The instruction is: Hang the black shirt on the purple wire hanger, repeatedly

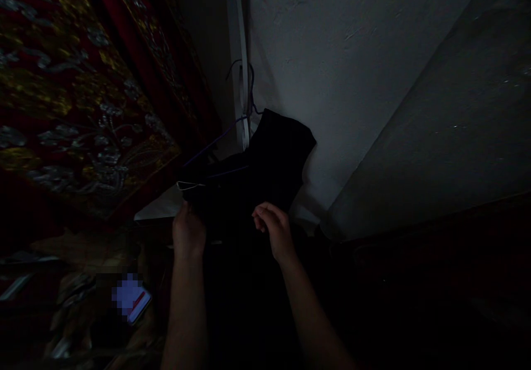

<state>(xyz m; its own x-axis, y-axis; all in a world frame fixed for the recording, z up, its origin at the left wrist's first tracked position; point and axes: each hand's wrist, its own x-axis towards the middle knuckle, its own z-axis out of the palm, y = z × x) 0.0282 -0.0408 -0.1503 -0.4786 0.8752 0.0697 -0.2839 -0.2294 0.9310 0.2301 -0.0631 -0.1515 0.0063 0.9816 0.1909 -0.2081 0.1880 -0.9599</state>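
A black cloth (277, 154), perhaps a garment, hangs against the wall in the middle of the head view; its lower part melts into the dark. My left hand (188, 232) is closed in a fist at its left edge. Over on the right, my right hand (271, 226) has its fingers curled and pinched against the cloth. Just above my left hand, a thin white loop (188, 185) sticks out from the cloth's edge. A purple cord (219, 139) runs above it toward a pale vertical strip (244, 43).
A red panel with gold and silver ornament (95, 93) fills the upper left. Behind the cloth stands a grey wall (352, 71). At lower left a lit phone (139, 306), partly pixelated, shows among dim clutter. Deep shadow covers the lower right.
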